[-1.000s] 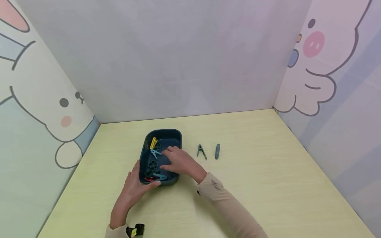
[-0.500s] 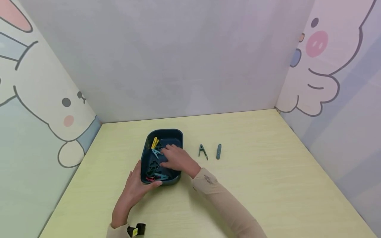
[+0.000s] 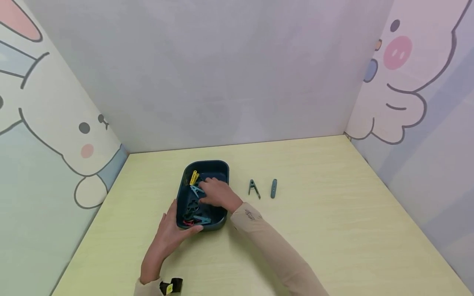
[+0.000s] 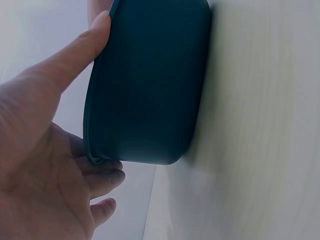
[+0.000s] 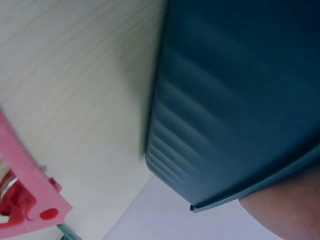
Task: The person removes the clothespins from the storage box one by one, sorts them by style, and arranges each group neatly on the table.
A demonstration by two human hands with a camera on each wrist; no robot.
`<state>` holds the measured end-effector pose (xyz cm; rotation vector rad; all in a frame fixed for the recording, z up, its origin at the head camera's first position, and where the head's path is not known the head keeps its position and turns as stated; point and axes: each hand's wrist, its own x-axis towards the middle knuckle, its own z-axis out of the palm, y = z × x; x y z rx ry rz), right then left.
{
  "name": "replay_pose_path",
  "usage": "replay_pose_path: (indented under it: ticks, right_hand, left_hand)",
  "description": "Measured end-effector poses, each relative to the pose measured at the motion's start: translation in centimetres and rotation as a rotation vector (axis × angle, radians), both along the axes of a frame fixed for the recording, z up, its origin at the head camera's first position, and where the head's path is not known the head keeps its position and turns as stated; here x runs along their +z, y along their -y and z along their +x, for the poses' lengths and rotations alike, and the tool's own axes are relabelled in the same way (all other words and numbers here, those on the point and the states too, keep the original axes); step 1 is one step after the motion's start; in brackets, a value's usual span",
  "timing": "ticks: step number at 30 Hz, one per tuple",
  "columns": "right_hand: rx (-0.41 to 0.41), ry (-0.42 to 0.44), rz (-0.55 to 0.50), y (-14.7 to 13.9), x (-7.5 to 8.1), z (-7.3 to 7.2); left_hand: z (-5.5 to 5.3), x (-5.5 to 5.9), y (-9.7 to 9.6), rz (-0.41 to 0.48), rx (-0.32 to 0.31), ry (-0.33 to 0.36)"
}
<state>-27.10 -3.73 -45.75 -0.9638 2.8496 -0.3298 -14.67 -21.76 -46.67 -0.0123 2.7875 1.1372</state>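
A dark blue tray (image 3: 180,205) stands on the table with clips and dark ring-like pieces inside. My left hand (image 3: 168,234) holds its near left corner, thumb along the front rim and fingers on the left side. Inside the tray is my right hand (image 3: 218,194), thumb apart from the fingers, the fingertips beside a light blue clip (image 3: 195,190); whether they touch it is hidden. A yellow clip (image 3: 194,177) leans at the far left. Near the front lie a teal clip (image 3: 202,220), a red clip (image 3: 188,223) and a dark flower-shaped piece (image 3: 192,205).
To the tray's right lie a green clip (image 3: 253,188) and a blue-grey clip (image 3: 273,188). The right wrist view also shows a pink clip (image 5: 37,190) outside the tray. Printed walls border the table (image 3: 333,213) at the back and sides.
My right hand has moved slightly farther into the tray, and the gap between its thumb and fingers has narrowed. The left hand keeps its place on the corner.
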Motion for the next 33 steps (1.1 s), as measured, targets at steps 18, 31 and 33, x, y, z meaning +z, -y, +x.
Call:
replay_pose_path:
  ticks: [18,31,33]
  right_hand:
    - [-0.010,0.051,0.047,1.3,-0.4,-1.0]
    - [0.010,0.102,0.010,1.4,-0.9,-1.8]
    - [0.011,0.118,-0.002,1.4,-0.9,-1.9]
  left_hand:
    - [0.0,0.0,-0.1,0.005,0.004,-0.001]
    - [0.1,0.0,-0.1,0.000,0.004,-0.011]
    - [0.1,0.0,-0.1,0.004,0.005,-0.017]
